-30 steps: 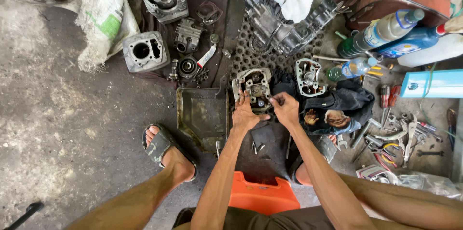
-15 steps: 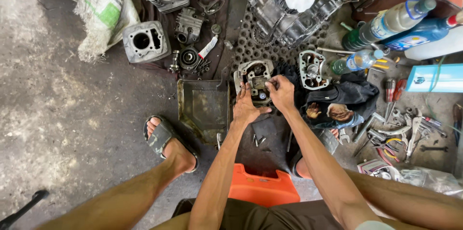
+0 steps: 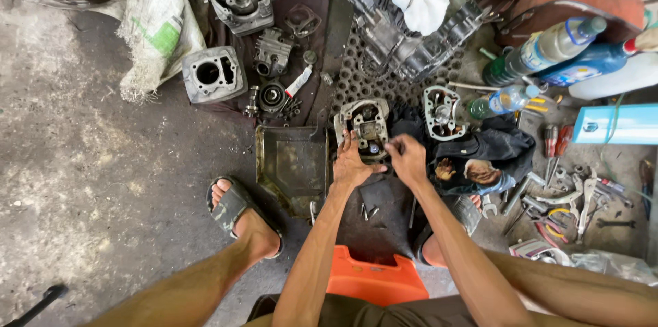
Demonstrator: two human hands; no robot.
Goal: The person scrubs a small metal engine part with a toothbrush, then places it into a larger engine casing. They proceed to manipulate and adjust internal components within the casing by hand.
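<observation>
Your left hand (image 3: 351, 164) lies fingers spread on the near edge of the grey metal cylinder head (image 3: 363, 121). Your right hand (image 3: 407, 157), just right, has its fingertips pinched together; whether they grip anything is unclear. A dirty rectangular metal tray (image 3: 291, 162) sits left.

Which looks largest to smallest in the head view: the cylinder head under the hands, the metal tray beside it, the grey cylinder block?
1. metal tray
2. cylinder head and grey cylinder block: these look alike, so no ranking.

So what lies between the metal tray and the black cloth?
In the head view: the cylinder head and both hands, left and right, on it.
</observation>
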